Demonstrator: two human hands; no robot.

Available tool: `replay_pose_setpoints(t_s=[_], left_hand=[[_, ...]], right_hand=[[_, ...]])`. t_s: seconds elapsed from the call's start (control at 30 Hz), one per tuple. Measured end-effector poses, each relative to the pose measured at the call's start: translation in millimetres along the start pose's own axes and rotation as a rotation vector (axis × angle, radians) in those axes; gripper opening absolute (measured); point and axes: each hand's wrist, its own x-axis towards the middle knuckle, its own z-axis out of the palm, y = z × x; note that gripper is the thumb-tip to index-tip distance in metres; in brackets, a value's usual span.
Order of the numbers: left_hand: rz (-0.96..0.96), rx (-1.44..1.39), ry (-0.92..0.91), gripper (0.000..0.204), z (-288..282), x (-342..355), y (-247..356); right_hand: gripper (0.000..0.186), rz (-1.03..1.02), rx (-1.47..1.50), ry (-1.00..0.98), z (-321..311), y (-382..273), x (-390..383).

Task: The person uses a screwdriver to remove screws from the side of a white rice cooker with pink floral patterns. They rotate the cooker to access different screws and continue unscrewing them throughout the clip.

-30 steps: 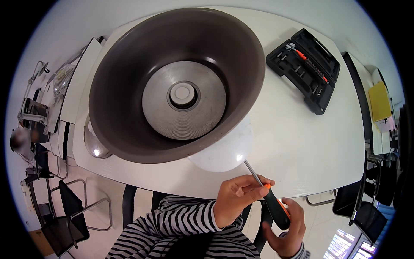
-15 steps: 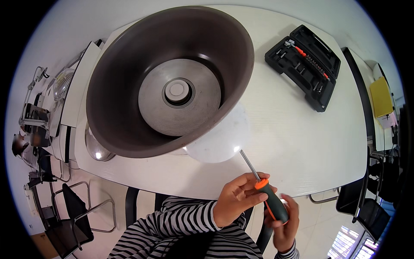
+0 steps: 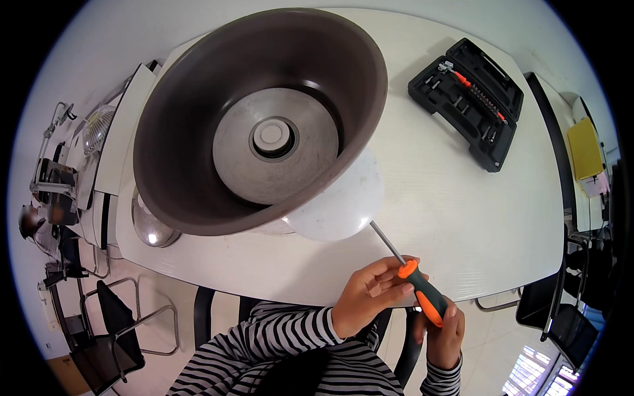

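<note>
My left hand (image 3: 370,290) pinches the front of a screwdriver (image 3: 430,290) just below its orange collar. The fingers of my right hand (image 3: 446,334) close around the rear end of its dark green and orange handle. The metal shank slants up and left, and its tip meets the edge of a white rounded part (image 3: 337,210), where the exact contact is hidden. That part sticks out from the near right side of a large brown rice cooker body (image 3: 178,119). The body leans on the table, opening upward, with a round metal heating plate (image 3: 241,129) inside.
A black tool case (image 3: 485,145) lies unfolded at the right, holding bits and an orange-handled tool. Left of the cooker body rests a shiny metal domed piece (image 3: 153,228). The white table's (image 3: 462,231) near edge runs before me; black chairs (image 3: 109,330) stand around.
The screwdriver handle has turned, so its orange strip now faces up, and it sits slightly higher and farther right. My right fingers have closed on its end. The cooker body has shifted slightly.
</note>
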Motion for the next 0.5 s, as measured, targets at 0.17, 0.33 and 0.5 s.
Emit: replay_pose_setpoints(t_s=[0.17, 0.33, 0.5], left_hand=[[0.021, -0.036, 0.049, 0.035, 0, 1, -7], [0.045, -0.023, 0.033, 0.032, 2, 3, -4], [0.056, -0.102, -0.084, 0.029, 10, 8, 7]], right_hand=[[0.048, -0.942, -1.196, 0.351, 5, 11, 6], [0.047, -0.956, -1.170, 0.230, 2, 4, 11], [0.045, -0.298, -0.310, 0.070, 10, -18, 11]])
